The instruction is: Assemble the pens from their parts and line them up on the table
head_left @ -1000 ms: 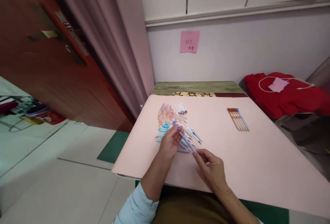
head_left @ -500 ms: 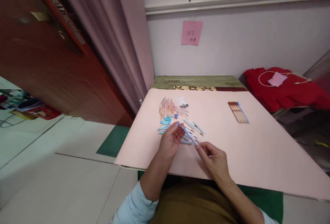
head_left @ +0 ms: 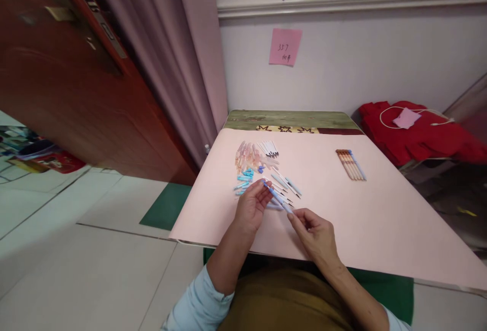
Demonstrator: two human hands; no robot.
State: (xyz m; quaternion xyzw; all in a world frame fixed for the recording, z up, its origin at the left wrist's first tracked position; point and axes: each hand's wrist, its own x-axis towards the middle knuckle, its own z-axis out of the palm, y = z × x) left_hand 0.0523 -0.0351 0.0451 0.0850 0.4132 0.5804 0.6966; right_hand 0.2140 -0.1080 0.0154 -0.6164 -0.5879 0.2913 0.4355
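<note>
Both hands pinch one pen (head_left: 277, 198), held just above the mat (head_left: 380, 219). Left hand (head_left: 251, 208) clamps the far end between thumb and fingertips; right hand (head_left: 315, 233) grips the near end the same way. Pen runs diagonally between them, light blue, thin.

Landmark: the pen pile (head_left: 266, 173), on the mat directly beyond the left hand. Held pen hovers just on the near side of that pile, almost over its nearest loose pieces. Pile holds pinkish barrels at its far-left part, white refills with dark tips at its far edge, small blue caps on its left side, a few blue-white pens on its right side.

Well to the right of the pile: a neat row of tan pens (head_left: 350, 164), touching one another. Beyond the pile, the table edge (head_left: 289, 119) shows green with a star strip. Higher up past the pile, a pink note (head_left: 285, 46) on the wall. Far right of the pile, red cloth (head_left: 414, 133) with a white cord. Left of the pile, curtain (head_left: 163, 52) and a brown door (head_left: 57, 67).

Handling judgement: pen looks light, stiff, smooth plastic, likely slippery at the barrel; probably comes apart, so a two-end fingertip pinch suits it. Best hold is near each end, not the middle. Thin refill tips look bendable.
</note>
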